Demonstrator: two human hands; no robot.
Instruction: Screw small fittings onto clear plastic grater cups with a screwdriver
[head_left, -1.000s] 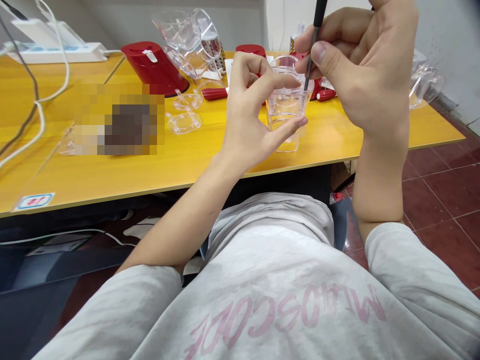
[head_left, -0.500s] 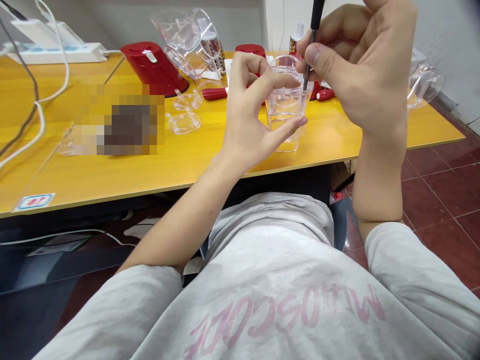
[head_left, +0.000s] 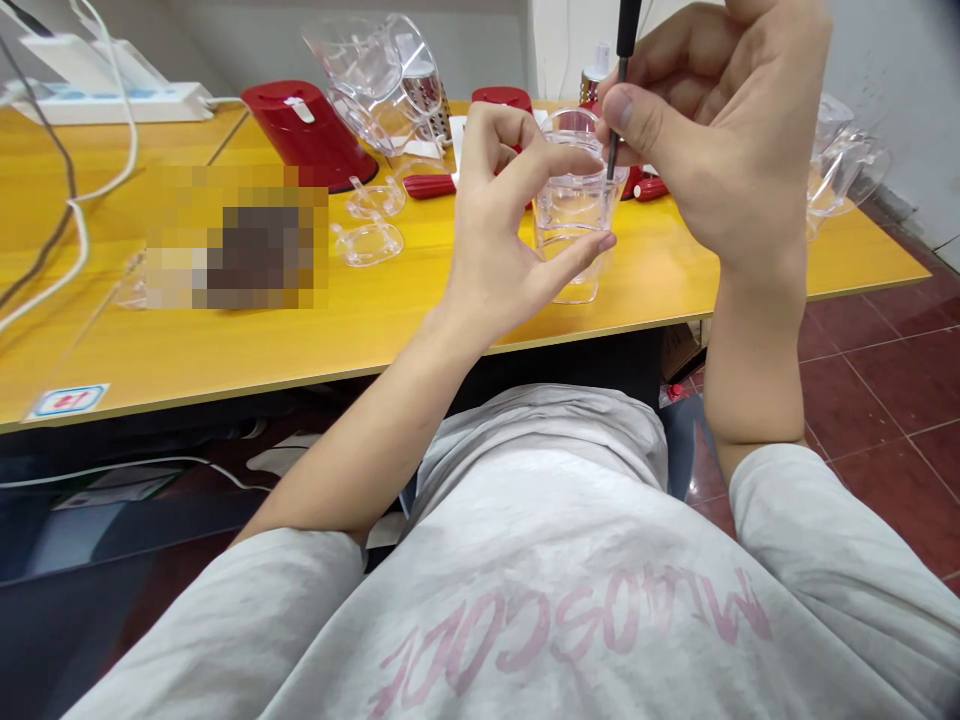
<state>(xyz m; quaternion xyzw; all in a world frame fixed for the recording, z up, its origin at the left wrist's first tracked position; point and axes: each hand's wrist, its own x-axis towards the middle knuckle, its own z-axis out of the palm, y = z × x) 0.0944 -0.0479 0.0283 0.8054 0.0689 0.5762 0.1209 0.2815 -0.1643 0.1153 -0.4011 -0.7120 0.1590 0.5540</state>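
Note:
My left hand (head_left: 510, 215) curls around a clear plastic housing (head_left: 574, 215) above the front part of the table, with forefinger and thumb on its near side. In my right hand (head_left: 697, 130) is a screwdriver with a black handle (head_left: 628, 28), its shaft pinched between thumb and fingers. The screwdriver points down, and its tip meets the right side of the clear housing near the top. Whether a screw sits under the tip is too small to tell. Behind the housing stands a red part (head_left: 501, 97), mostly hidden by my left hand.
On the yellow table (head_left: 360, 330) lie two small clear plastic pieces, the nearer a clear frame (head_left: 369, 244). A red tapered base (head_left: 307, 135), clear housings (head_left: 375, 80), a metal grater drum (head_left: 424, 95) and a red handle (head_left: 429, 187) stand or lie behind. A white power strip (head_left: 127, 103) sits back left.
Almost nothing differs. The screwdriver and my right hand have shifted very slightly, with the tip still at the housing; my left hand keeps its hold.

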